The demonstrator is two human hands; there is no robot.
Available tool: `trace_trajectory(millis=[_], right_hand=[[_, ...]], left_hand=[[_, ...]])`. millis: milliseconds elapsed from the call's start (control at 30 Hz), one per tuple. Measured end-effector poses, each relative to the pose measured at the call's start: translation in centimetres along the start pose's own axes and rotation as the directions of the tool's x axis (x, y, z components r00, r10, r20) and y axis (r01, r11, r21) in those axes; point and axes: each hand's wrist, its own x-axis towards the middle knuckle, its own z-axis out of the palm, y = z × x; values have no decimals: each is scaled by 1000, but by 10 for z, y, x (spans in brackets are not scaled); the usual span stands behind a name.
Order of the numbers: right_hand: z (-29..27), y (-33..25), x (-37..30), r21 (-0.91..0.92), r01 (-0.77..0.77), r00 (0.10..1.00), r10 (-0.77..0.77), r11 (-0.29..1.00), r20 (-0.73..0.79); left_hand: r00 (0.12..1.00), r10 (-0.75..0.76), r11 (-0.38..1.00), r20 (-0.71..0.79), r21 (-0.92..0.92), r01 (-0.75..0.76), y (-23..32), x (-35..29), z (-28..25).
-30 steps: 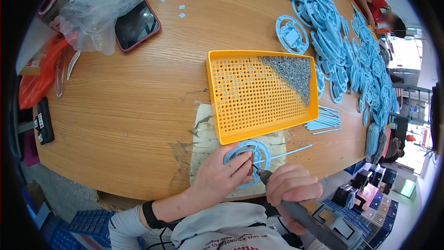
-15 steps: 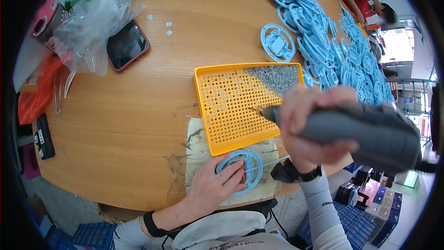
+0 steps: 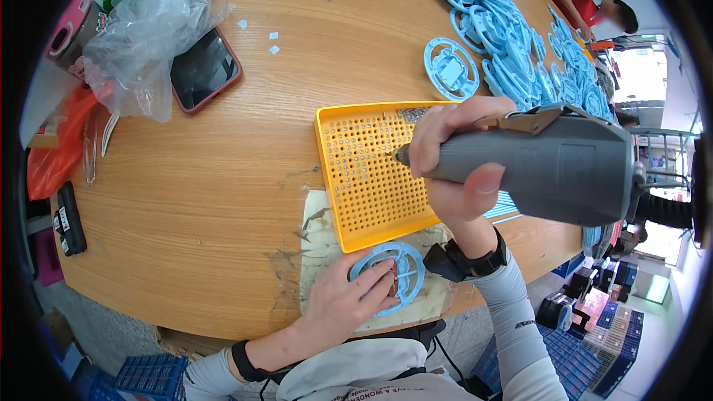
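Observation:
My left hand (image 3: 343,287) rests at the table's near edge with its fingers closed over a light blue round plastic frame (image 3: 410,298) with spokes. A small brownish piece (image 3: 393,276) shows partly under the fingertips. My right hand (image 3: 454,156) is wrapped round a grey electric screwdriver (image 3: 557,167), held almost level. The screwdriver's tip is over a yellow tray (image 3: 355,240) with rows of small holes, many with silver screws in them. Whether the tip touches a screw I cannot make out. Loose screws (image 3: 411,114) lie in the tray's far corner, partly hidden by my right hand.
A stained pale sheet (image 3: 316,212) lies under the blue frame. More blue frames (image 3: 505,52) are heaped at the far right, one (image 3: 451,69) apart. A phone (image 3: 206,72), a plastic bag (image 3: 141,52) and a red bag (image 3: 63,145) lie left. Someone in red (image 3: 583,4) sits beyond.
My right hand has moved the screwdriver up and a little left, farther over the tray, and it hides most of the loose screws. My left hand and the blue frame stay nearly still.

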Motion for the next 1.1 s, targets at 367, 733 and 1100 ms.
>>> trace_trajectory(millis=[367,733,1100], right_hand=[[-2,4,-2,68,44,999,-42,997,-23],[-24,-99,-84,328,31,997,-54,944,60],[-14,-86,-142,271,35,976,-92,962,200]], left_hand=[[998,-51,998,-26,40,52,8,2,-1],[967,-255,967,-4,-21,255,16,3,5],[908,-407,907,100,-72,415,22,13,-3]])
